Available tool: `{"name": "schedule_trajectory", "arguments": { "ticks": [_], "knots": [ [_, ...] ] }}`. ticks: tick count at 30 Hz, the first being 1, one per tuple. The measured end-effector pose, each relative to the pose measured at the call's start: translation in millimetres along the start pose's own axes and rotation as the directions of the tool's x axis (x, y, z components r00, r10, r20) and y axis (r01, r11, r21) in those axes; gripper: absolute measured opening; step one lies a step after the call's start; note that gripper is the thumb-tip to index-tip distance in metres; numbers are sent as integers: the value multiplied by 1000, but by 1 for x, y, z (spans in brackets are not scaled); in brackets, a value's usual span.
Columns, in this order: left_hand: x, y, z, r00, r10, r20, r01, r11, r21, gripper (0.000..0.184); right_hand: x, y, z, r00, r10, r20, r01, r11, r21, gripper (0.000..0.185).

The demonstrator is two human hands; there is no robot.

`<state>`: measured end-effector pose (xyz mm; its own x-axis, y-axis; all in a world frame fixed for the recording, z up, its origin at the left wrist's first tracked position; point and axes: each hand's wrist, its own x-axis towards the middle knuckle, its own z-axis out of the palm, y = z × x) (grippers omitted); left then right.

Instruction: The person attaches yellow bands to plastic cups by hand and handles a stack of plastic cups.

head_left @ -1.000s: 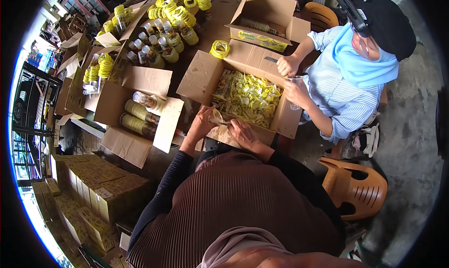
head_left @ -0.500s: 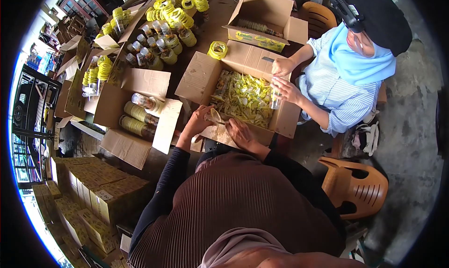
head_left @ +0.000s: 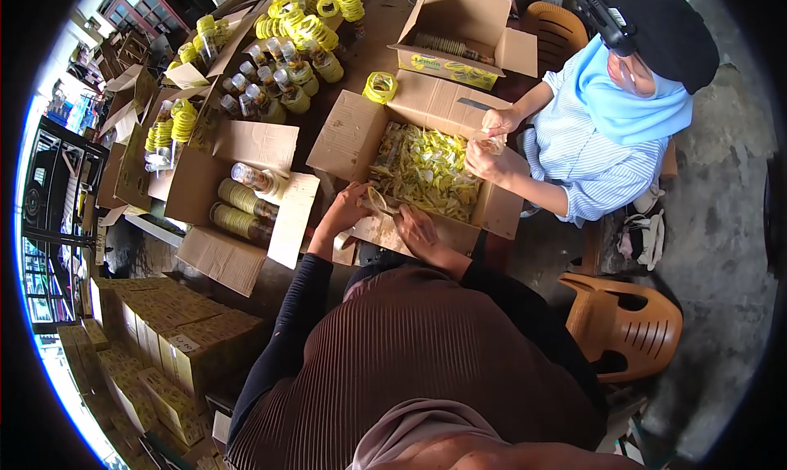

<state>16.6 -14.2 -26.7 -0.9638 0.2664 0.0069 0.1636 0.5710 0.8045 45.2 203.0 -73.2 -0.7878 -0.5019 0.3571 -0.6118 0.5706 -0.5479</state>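
The left hand [head_left: 348, 209] has its grip closed on a clear, yellowish-rimmed plastic piece [head_left: 376, 199], above the near flap of an open brown cardboard box [head_left: 346, 134]. The right hand [head_left: 418, 230] grips a thin item [head_left: 392, 210], too small to name, beside it. Small yellow-and-clear packets [head_left: 430, 168] fill the box; beyond, a yellow ring stack [head_left: 380, 87] and 1 "Lemon" carton [head_left: 449, 70] sit on the brown counter [head_left: 375, 52].

Brown table [head_left: 380, 44]: open cartons [head_left: 348, 138] on top, clustered clear containers [head_left: 266, 89] nearby, some bearing yellow rings [head_left: 313, 29].
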Motion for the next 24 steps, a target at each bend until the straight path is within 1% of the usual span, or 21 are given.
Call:
{"name": "schedule_trajectory", "arguments": {
  "ticks": [1, 2, 3, 4, 5, 8, 9, 10, 11, 14, 15, 16, 17, 18, 19, 20, 21, 22, 23, 24],
  "knots": [
    [-1, 3, -1, 1000, -6, 0, 6, 1000, 8, 75, 0, 1, 2, 994, 105, 42, -110, 980, 168, 6],
    [-2, 5, -2, 1000, -13, 1, 13, 1000, 16, 74, -2, 2, 2, 994, 104, 42, -110, 980, 169, 6],
    [-2, 8, -4, 1000, -14, 0, 14, 1000, 17, 74, -1, -2, -4, 992, 121, 34, -123, 988, 94, 5],
    [-1, 11, -5, 996, -83, 33, 82, 996, 38, 76, 1, -7, -10, 990, 138, 25, -138, 990, 18, 4],
    [-1, 14, -5, 986, -153, 65, 149, 987, 60, 77, 3, -10, -13, 990, 139, 25, -139, 990, 18, 4],
    [-1, 15, -6, 987, -146, 72, 143, 989, 48, 77, 2, -10, -12, 992, 121, 23, -122, 992, 29, 9],
    [-1, 11, -5, 987, -146, 72, 142, 989, 48, 77, 3, -8, -8, 1000, 29, -1, -29, 997, -68, 9],
    [-2, 8, -2, 995, -90, 35, 89, 996, 18, 76, 3, -6, -5, 998, -64, -16, 60, 984, -165, 10],
    [-2, 4, 0, 999, -35, -3, 34, 999, -9, 74, 3, -4, -1, 998, -63, -18, 59, 984, -165, 10],
    [-2, 2, 1, 999, -40, -10, 40, 999, 2, 74, 2, 4, 9, 997, -68, -46, 60, 986, -156, 13],
    [-3, 6, -1, 999, -40, -10, 40, 999, 3, 74, 2, 7, 15, 998, 51, -33, -52, 998, -26, 15],
    [-3, 10, -1, 997, -71, -9, 71, 997, 11, 74, 1, 11, 20, 986, 166, -5, -165, 981, 101, 16],
    [-3, 14, -2, 995, -101, -8, 101, 995, 20, 74, -2, 14, 24, 986, 165, -5, -164, 981, 100, 16],
    [-3, 11, -1, 995, -100, -9, 100, 995, 19, 74, -2, 12, 21, 988, 144, -63, -144, 990, 13, 18],
    [-4, 7, 0, 998, -61, -23, 62, 998, 16, 75, 0, 5, 14, 986, 118, -121, -128, 989, -75, 20],
    [-4, 3, 0, 999, -22, -38, 22, 1000, 14, 75, 3, 1, 7, 986, 117, -122, -127, 989, -76, 20],
    [-4, 6, 0, 999, -22, -40, 22, 1000, 14, 75, 12, -9, -9, 950, 313, 20, -313, 949, 25, 21],
    [-5, 10, -1, 998, -45, -33, 45, 999, 11, 76, 18, -12, -15, 860, 477, 180, -498, 862, 96, 22],
    [-6, 13, -2, 997, -68, -24, 68, 998, 9, 76, 20, -10, -15, 860, 477, 180, -498, 861, 99, 22],
    [-6, 13, -3, 997, -68, -24, 68, 998, 9, 76, 21, -6, -13, 833, 522, 185, -551, 815, 180, 21]
  ]
}}
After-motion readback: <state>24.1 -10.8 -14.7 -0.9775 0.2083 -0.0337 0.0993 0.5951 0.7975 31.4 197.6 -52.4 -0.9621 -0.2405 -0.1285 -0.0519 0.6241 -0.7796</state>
